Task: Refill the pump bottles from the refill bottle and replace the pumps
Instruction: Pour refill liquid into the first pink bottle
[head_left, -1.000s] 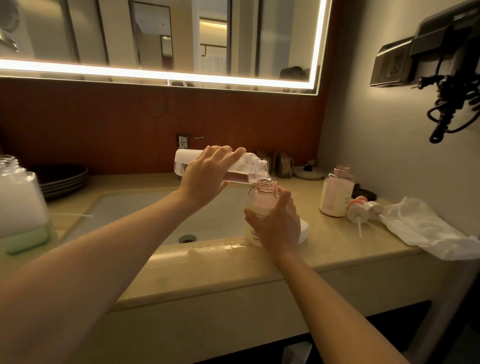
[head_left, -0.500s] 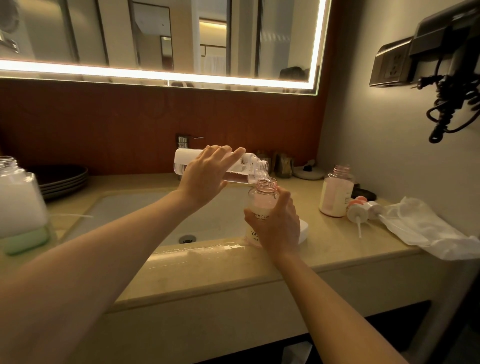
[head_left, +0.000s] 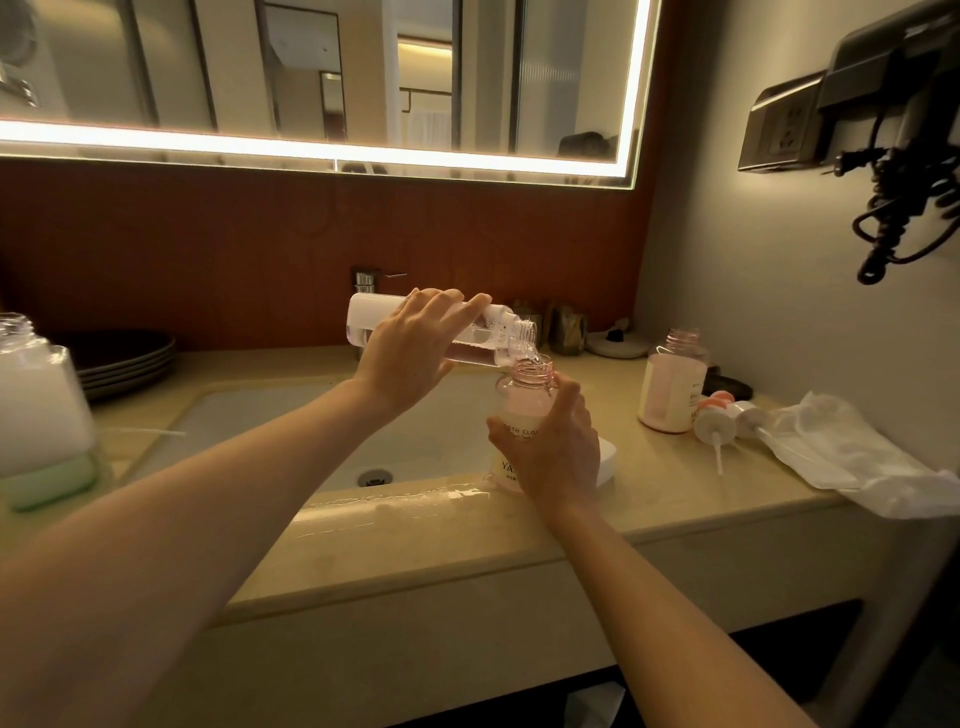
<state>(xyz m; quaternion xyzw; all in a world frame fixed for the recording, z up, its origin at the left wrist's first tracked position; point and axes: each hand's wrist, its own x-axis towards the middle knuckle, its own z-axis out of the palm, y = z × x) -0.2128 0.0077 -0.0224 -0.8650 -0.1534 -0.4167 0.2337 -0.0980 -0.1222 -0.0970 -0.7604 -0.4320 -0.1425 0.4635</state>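
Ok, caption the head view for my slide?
Left hand tips the refill bottle into the open pump bottle gripped by the right hand.

Left hand (head_left: 410, 358) tipping clear plastic refill bottle (head_left: 441, 332), mouth over open pink-necked pump bottle (head_left: 524, 415) gripped by right hand (head_left: 556, 452), on beige tabletop (head_left: 467, 540)

Dim warm room, glaring mirror strip (head_left: 322, 150) — edges bowed (wide-angle), soft focus

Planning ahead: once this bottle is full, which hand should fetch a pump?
Right, probably. The pumps lie on the counter just right of the right hand, which holds the standing bottle; the left hand grips the tilted refill bottle, farther away.
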